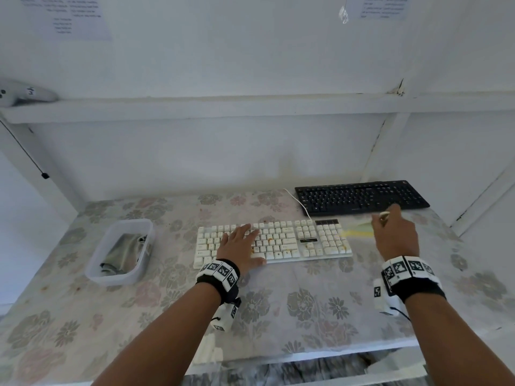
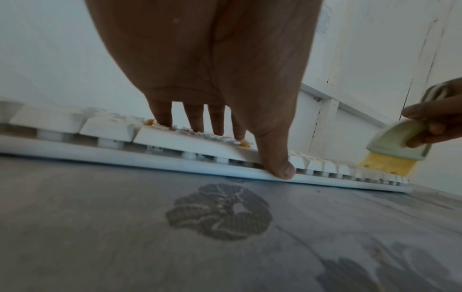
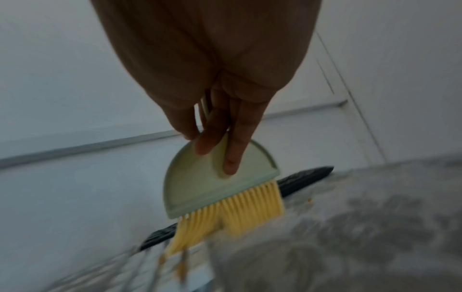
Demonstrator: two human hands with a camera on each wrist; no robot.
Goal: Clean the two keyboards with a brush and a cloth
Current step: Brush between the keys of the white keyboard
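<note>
While my left hand lies flat with straight fingers on the white keyboard at mid-frame, my right hand pinches the brush by its stiff green head at the board's right end. I judge the brush light and its yellow bristles soft; the black keyboard waits upper right, and the cloth sits in the tub at left.

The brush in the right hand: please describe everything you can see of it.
The brush has a pale green half-round body that looks like plastic, and a flat row of yellow bristles. The right hand holds it, fingers lying on the body's face. The bristles point down toward the right end of the white keyboard; motion blur hides whether they touch it.
</note>
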